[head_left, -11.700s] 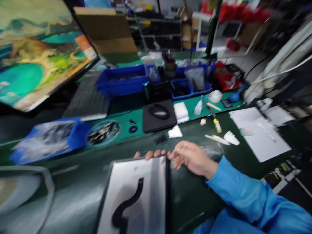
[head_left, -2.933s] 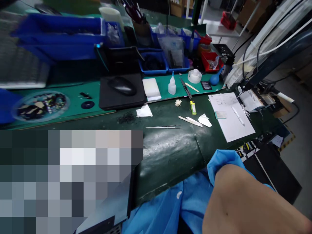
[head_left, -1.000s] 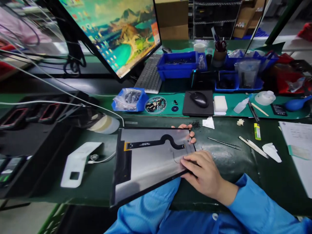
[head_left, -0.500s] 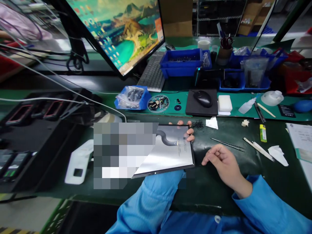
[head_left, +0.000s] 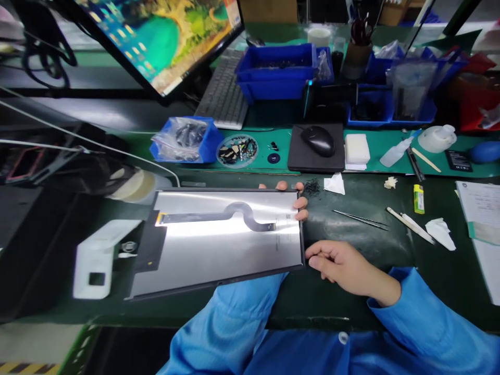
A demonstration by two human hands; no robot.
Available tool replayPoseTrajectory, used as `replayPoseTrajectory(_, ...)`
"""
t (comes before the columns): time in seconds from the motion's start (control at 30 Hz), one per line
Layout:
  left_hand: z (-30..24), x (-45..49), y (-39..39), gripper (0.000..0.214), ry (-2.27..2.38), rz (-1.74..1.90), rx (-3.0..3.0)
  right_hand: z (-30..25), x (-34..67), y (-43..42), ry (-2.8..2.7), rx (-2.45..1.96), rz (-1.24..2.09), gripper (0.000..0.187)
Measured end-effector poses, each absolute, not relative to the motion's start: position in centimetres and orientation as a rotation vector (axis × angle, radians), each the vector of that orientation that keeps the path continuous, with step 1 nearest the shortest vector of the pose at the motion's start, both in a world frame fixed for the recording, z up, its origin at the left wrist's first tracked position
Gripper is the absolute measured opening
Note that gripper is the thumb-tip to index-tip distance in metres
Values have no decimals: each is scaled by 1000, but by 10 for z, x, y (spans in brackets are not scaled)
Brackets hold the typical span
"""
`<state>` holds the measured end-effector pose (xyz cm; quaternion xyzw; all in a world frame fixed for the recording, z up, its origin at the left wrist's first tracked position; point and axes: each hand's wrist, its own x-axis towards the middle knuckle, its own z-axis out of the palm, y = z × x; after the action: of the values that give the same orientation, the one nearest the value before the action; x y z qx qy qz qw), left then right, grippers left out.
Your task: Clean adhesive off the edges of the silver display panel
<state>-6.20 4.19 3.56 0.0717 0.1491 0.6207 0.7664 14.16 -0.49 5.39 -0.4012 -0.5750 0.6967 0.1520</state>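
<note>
In the head view, a display panel point(head_left: 219, 242) lies back side up at the centre of the frame on the dark green bench point(head_left: 351, 297), its silvery back crossed by a black flex cable point(head_left: 234, 213) that runs from the left edge to mid-panel. The left hand point(head_left: 291, 198) reaches from under the panel; only its fingertips point(head_left: 301, 202) show, curled over the upper right corner and gripping the edge. The right hand point(head_left: 344, 265) rests on the bench just beside the panel's lower right corner, fingers loosely curled together, holding nothing, index tip at or touching the edge. Tweezers point(head_left: 361, 219) lie right of centre, well clear of both hands. A black mouse point(head_left: 317, 140) sits on its pad above, and a monitor point(head_left: 156, 36) fills the upper left.
</note>
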Motion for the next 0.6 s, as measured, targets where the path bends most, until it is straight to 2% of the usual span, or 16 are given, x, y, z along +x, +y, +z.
replayPoseTrajectory(0.13,42,-57,42,46,301,1351,138,51,139,-9,-1716,-1170,1997,33)
replayPoseTrajectory(0.23,49,-55,40,52,313,1363,163,51,137,-12,-1782,-1225,1920,21)
replayPoseTrajectory(0.37,52,-57,38,50,324,1373,188,56,139,-15,-1934,-1219,1696,20)
replayPoseTrajectory(0.6,47,-59,40,45,305,1390,251,62,145,-13,-2160,-952,1216,19)
